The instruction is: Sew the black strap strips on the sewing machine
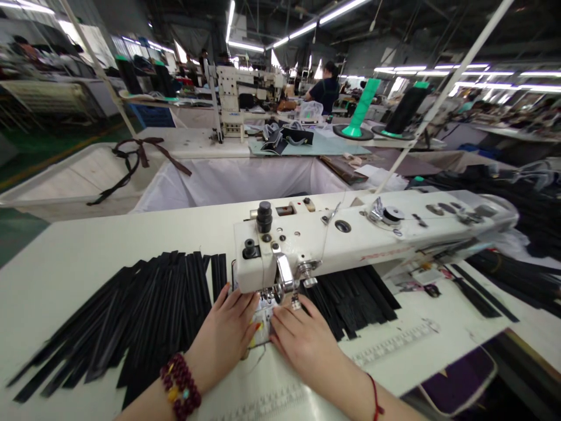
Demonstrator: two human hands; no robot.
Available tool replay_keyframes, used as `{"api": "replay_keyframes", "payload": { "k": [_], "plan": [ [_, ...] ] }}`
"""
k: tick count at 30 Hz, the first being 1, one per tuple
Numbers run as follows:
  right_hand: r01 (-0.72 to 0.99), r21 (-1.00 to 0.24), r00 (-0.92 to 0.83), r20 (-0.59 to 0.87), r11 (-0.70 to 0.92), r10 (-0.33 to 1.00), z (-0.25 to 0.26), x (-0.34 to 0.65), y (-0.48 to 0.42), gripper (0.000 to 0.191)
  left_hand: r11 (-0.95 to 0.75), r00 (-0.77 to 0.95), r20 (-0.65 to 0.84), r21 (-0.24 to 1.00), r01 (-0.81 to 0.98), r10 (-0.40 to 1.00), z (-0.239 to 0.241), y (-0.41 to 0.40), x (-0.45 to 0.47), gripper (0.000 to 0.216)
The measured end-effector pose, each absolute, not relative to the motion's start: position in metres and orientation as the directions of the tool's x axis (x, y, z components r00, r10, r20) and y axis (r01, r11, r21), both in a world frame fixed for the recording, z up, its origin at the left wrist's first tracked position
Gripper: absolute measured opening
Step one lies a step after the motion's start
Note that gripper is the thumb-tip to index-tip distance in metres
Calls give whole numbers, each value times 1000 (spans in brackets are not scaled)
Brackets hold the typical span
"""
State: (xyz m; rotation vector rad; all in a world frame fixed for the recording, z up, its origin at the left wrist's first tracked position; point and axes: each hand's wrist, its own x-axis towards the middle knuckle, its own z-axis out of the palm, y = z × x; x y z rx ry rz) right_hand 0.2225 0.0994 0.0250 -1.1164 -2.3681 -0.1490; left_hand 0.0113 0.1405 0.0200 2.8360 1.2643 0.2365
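A white sewing machine (350,234) stands across the table, its needle and presser foot (295,301) low between my hands. My left hand (228,327) lies left of the needle, its fingers stretched forward against the machine's head and its thumb by the metal needle plate (262,333). To the right of the plate is my right hand (300,336), fingers bent with the tips close together beside the presser foot. What lies under its fingertips is hidden. Many narrow black strips (162,310) fan out left of my left hand. More black strips (350,298) lie behind my right hand, under the machine arm.
A printed ruler scale (390,345) runs along the table's front. Small tools, perhaps scissors (421,287), and loose strips (477,295) lie at right. Beyond stand a cloth-lined bin (228,178), another sewing machine (230,102), thread cones (362,111) and a person (324,90).
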Motion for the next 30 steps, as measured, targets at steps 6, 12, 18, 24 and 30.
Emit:
{"api": "replay_keyframes", "payload": {
  "k": [6,12,18,24,30],
  "plan": [
    [837,-187,-354,531,514,770,37,268,69,25,-685,670,180,31,728,720,14,139,10,29],
    [895,-118,-306,537,429,786,34,302,62,24,-698,674,248,14,716,696,14,137,8,34],
    [928,-118,-237,547,354,803,28,307,62,27,-689,663,209,89,720,719,18,138,10,31],
    [854,-200,-297,569,480,767,29,278,59,24,-676,653,180,156,720,736,22,137,10,25],
    [811,-211,-389,503,546,772,23,227,84,24,-661,634,186,193,725,750,21,136,11,21]
  ]
}}
